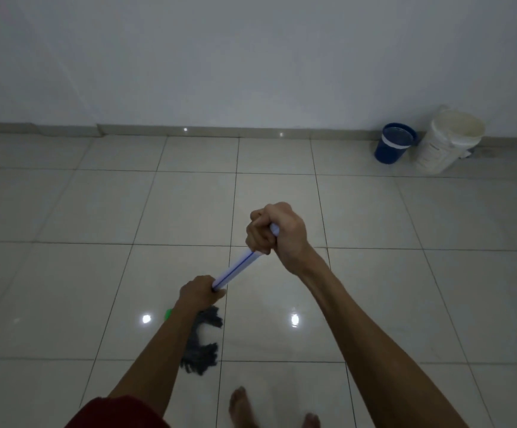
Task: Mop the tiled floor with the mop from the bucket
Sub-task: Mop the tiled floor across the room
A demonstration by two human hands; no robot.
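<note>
The white mop handle with a blue stripe [238,269] is gripped by both hands, right hand [277,231] fisted above left hand [200,293], grey string head [203,344] on the glossy tiled floor [374,288].

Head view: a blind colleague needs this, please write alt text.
A person grips a white mop handle, right hand at its top, left hand lower, the grey mop head on the tiled floor. A blue bucket and a white bucket stand by the far wall.
</note>
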